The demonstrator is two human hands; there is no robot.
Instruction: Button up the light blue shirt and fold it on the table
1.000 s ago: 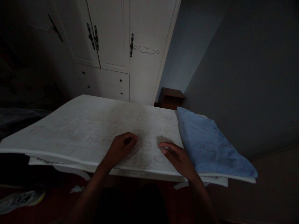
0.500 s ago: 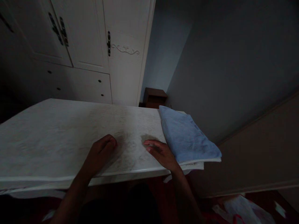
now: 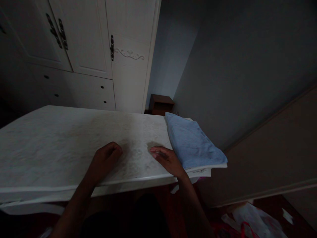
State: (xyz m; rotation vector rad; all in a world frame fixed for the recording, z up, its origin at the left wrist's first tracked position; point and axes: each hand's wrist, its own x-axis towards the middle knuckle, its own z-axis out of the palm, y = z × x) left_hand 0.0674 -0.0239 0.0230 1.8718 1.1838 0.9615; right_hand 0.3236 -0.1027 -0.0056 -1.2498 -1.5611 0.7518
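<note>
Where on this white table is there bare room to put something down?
The widest bare patch is on the white table, left of the left hand. A smaller one lies between that hand and the right hand. The right end is crowded, covered by blue cloth.

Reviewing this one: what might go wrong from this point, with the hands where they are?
1. The blue cloth lies along the right-hand end of the white table, right by the edge, so a nudge might slide it off.
2. The right hand is close beside that cloth and could brush it accidentally.
3. Crumpled pale plastic lies on the floor at lower right; stepping that way might mean slipping on it.
</note>
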